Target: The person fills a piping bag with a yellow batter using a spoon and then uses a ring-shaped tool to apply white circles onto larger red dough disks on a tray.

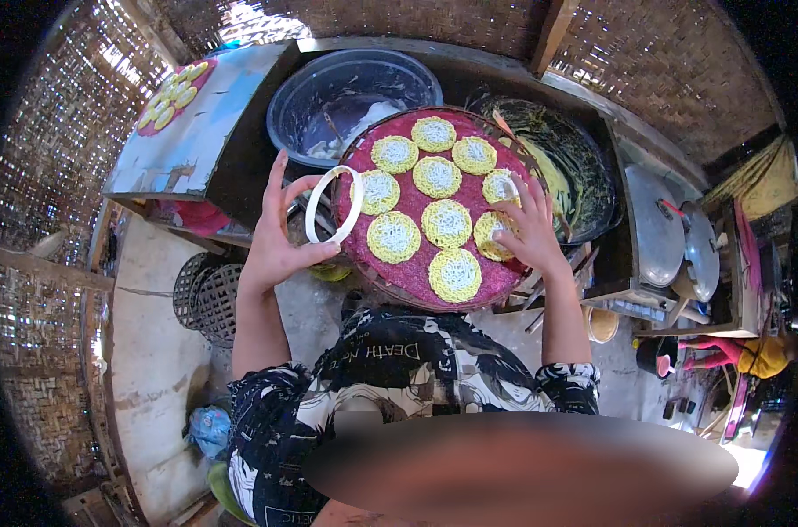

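Note:
A white ring [312,209] stands on edge between the thumb and fingers of my left hand [283,230], beside the left rim of a round tray. Magenta cloth or mesh [389,273] covers the tray. On it lie several round yellow cakes of thin strands with white centres, one of them a cake [455,275] near the front rim. My right hand [531,227] is over the tray's right side, fingers spread over two cakes and partly hiding them. Whether its fingertips touch a cake, I cannot tell.
Behind the tray are a large dark basin [356,66] with white dough and, to the right, a basin [587,178] with yellow dough. More yellow cakes [175,95] lie on a box at left. Woven racks [221,300] lean below. Metal lids [653,224] are at right; another person [761,356] is farther off.

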`<control>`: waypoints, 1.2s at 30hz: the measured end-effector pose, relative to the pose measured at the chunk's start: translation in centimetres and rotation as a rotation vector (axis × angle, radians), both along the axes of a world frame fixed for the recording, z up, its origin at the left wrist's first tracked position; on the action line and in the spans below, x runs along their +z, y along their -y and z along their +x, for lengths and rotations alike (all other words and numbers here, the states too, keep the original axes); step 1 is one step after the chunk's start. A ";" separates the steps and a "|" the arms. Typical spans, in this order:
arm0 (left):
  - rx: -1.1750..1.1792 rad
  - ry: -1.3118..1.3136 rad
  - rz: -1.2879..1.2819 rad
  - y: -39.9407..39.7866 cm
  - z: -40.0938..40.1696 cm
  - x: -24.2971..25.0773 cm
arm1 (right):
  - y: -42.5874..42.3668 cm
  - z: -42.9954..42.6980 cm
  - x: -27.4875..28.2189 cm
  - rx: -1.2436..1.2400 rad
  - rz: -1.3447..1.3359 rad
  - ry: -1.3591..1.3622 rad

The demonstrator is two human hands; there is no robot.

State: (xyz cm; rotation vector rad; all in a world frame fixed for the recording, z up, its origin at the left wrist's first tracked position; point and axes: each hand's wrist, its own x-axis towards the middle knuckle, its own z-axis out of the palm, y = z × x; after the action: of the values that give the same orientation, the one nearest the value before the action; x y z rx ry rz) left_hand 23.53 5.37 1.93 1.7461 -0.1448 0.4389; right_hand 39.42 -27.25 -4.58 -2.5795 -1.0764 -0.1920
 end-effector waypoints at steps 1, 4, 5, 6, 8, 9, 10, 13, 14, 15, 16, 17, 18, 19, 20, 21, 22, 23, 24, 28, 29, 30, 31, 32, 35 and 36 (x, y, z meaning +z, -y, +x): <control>0.005 -0.001 -0.003 0.0 -0.1 0.0 | -0.2 0.0 0.0 -0.003 0.020 0.005; 0.024 -0.017 -0.027 0.1 -0.4 0.0 | -1.0 -0.2 0.3 0.045 -0.011 0.012; 0.026 -0.014 0.013 0.1 -0.4 -0.1 | -1.0 -0.2 0.3 0.050 -0.012 0.014; 0.033 -0.012 0.055 -0.1 -0.5 -0.2 | -1.2 -0.1 0.1 0.047 -0.052 0.013; 0.042 0.003 0.085 0.1 -0.7 -0.5 | -1.1 -0.2 0.3 0.056 -0.092 0.013; 0.048 0.017 0.121 0.3 -0.8 -0.4 | -1.1 -0.5 0.8 0.049 -0.022 0.057; 0.100 0.009 0.175 1.1 -0.9 0.0 | -1.4 -0.7 1.5 0.045 0.051 0.100; 0.147 0.019 0.683 3.3 0.2 0.9 | -2.4 -2.1 3.8 0.125 0.506 -0.057; 0.159 0.014 0.685 4.0 0.6 1.1 | -2.9 -2.9 4.1 0.109 0.491 -0.051; 0.122 0.144 0.733 4.8 1.0 1.3 | -3.7 -4.1 4.7 0.115 0.490 -0.049; 0.086 0.278 0.780 5.5 1.2 1.3 | -4.9 -5.5 5.3 0.078 0.610 -0.339; 0.092 0.282 0.779 6.0 1.3 1.3 | -5.9 -6.4 5.7 0.036 0.721 -0.632; 0.059 0.303 0.781 6.6 1.6 1.1 | -6.4 -6.6 5.1 0.086 0.740 -0.664; 0.026 0.325 0.783 7.1 1.8 1.0 | -6.8 -7.2 5.5 0.027 0.737 -0.728; 0.009 0.356 0.761 7.6 1.9 0.9 | -6.9 -7.2 5.2 0.035 0.750 -0.720; 0.001 0.360 0.759 7.8 1.9 0.9 | -7.0 -7.0 4.7 0.043 0.765 -0.718; -0.022 0.336 0.798 7.9 1.9 1.0 | -6.9 -6.9 4.8 0.037 0.768 -0.715; -0.043 0.311 0.837 8.0 1.8 1.2 | -6.7 -6.7 4.9 0.040 0.715 -0.599; -0.112 0.171 0.803 7.8 1.5 2.0 | -6.5 -6.5 4.8 0.037 0.662 -0.489; -0.018 0.010 0.488 2.3 -0.3 1.2 | -2.5 -5.0 4.5 -0.244 1.018 -0.404; -0.052 -0.091 0.280 -0.1 -1.1 1.0 | -0.6 -4.1 3.7 -0.300 1.105 -0.390; -0.036 -0.192 0.158 -2.9 -2.4 -0.3 | 1.5 -3.3 2.4 -0.395 1.058 -0.394; -0.010 -0.296 0.039 -5.6 -4.1 -2.4 | 3.3 -2.6 0.8 -0.481 1.012 -0.407; 0.083 -0.443 0.100 -7.9 -5.4 -4.4 | 4.5 -2.4 -0.5 -0.533 0.914 -0.320; 0.286 -0.773 0.216 -12.6 -7.5 -14.5 | 4.4 -2.7 -1.8 -0.535 0.607 -0.164; 0.279 -0.786 0.308 -11.3 -6.5 -14.6 | 3.9 -2.6 -1.4 -0.526 0.499 -0.056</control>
State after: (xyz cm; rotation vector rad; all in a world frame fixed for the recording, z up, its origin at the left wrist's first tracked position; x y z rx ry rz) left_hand 17.00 16.63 -12.65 2.1289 0.6263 -0.1038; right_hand 36.81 -31.14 -5.98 -2.3219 -0.2541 -0.4469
